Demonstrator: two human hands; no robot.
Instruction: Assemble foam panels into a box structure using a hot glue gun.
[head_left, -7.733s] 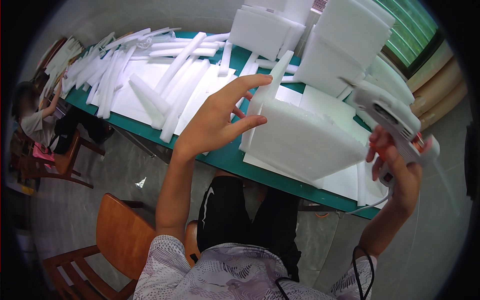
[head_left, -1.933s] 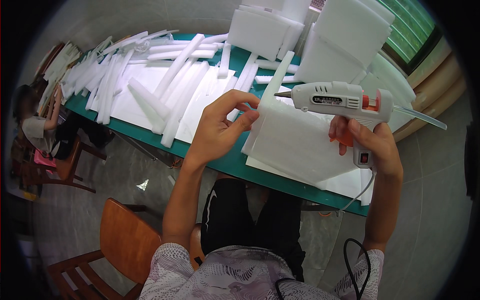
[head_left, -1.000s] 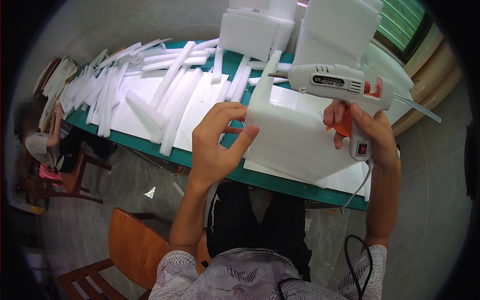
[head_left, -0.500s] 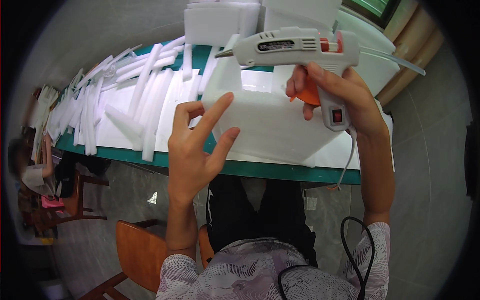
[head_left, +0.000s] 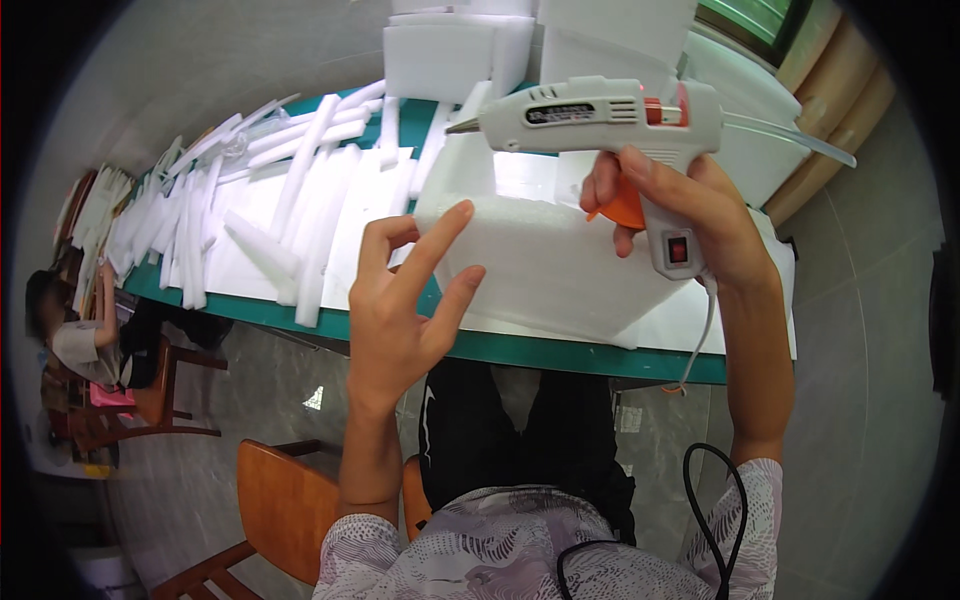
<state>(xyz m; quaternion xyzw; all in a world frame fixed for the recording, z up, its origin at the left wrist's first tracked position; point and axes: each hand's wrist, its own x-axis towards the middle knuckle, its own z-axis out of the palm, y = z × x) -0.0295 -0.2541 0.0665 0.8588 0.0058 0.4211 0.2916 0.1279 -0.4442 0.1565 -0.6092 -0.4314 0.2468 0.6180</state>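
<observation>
My right hand (head_left: pixel 722 215) is wrapped round the handle of a white hot glue gun (head_left: pixel 590 130), fingers near its orange trigger. Its metal nozzle points left, above the far left part of a white foam box (head_left: pixel 565 265). A clear glue stick (head_left: pixel 785 138) juts from the gun's back, and a cord hangs below the handle. My left hand (head_left: pixel 400 310) is at the box's near left corner, fingers spread. The index fingertip lies by the top edge of the front panel, the thumb before that panel. Whether they press on the foam I cannot tell.
Many white foam strips (head_left: pixel 295 190) lie across the left of the green table (head_left: pixel 500 355). Foam blocks (head_left: pixel 440 60) and sheets stand at the back. Wooden chairs (head_left: pixel 285 500) stand below left. Another person (head_left: pixel 85 340) sits at the far left.
The whole view has shifted slightly, so everything appears a little lower and to the right. Both hands and the glue gun keep nearly the same place relative to the box.
</observation>
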